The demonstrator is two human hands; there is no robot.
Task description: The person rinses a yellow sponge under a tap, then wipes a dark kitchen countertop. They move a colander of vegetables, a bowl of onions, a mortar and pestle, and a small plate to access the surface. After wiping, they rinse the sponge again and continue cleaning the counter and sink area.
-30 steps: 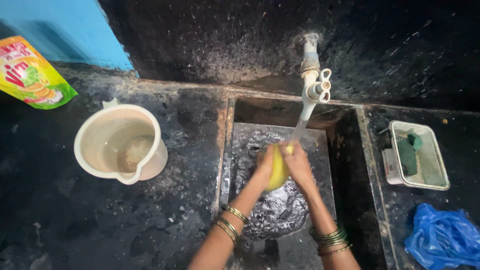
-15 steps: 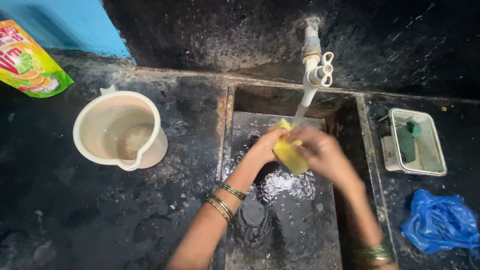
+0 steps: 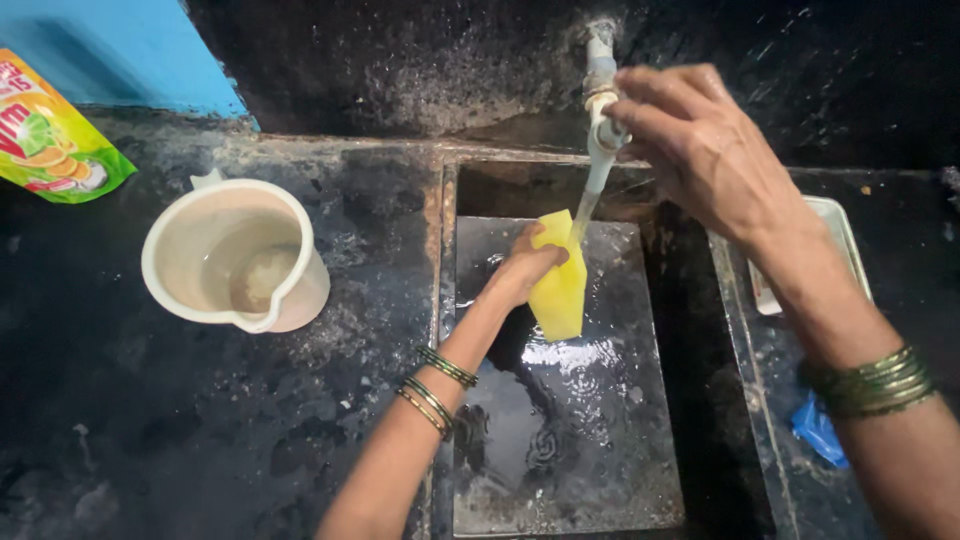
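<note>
The left hand (image 3: 520,272) is closed on a yellow sponge (image 3: 560,285), holding it over the sink (image 3: 560,450) near the back edge, right under the thin stream from the tap (image 3: 603,110); the right hand (image 3: 700,150) curls its fingers round the tap's handle, gripping it; the step in hand looks like rinsing the sponge; the next move seems to call for turning the handle while the sponge hangs under the water; a cream jug (image 3: 235,268) stands on the counter left of the sink.

Dark stained counter (image 3: 250,430), black wall (image 3: 420,60), blue wall (image 3: 120,50)
</note>
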